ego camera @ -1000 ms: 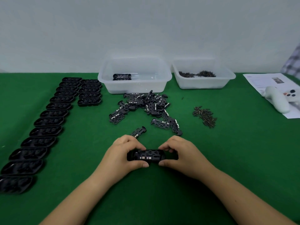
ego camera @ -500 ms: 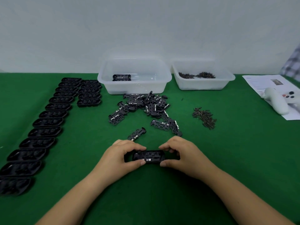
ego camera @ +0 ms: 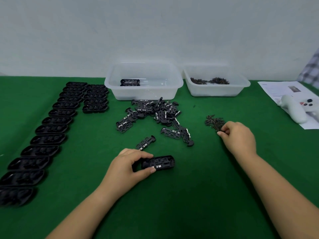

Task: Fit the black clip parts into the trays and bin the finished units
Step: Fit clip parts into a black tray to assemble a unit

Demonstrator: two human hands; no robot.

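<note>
A black tray with a clip part seated in it (ego camera: 160,163) lies on the green table in front of me. My left hand (ego camera: 131,165) grips its left end between thumb and fingers. My right hand (ego camera: 239,135) is off to the right at the small pile of dark screws (ego camera: 214,121), fingertips pinching at the pile's near edge. Loose black clip parts (ego camera: 155,112) are heaped in the middle, with one single part (ego camera: 145,143) just beyond my left hand. Several empty black trays (ego camera: 50,129) run in a row down the left. A clear bin (ego camera: 144,81) holds one finished unit (ego camera: 129,82).
A second clear bin (ego camera: 216,81) at the back right holds more screws. A white controller (ego camera: 293,111) rests on a sheet of paper (ego camera: 279,88) at the far right. A short second column of trays (ego camera: 95,98) sits beside the first bin.
My right hand has let go of the tray and moved right and away to the screw pile. My left hand still holds the tray's left end.
</note>
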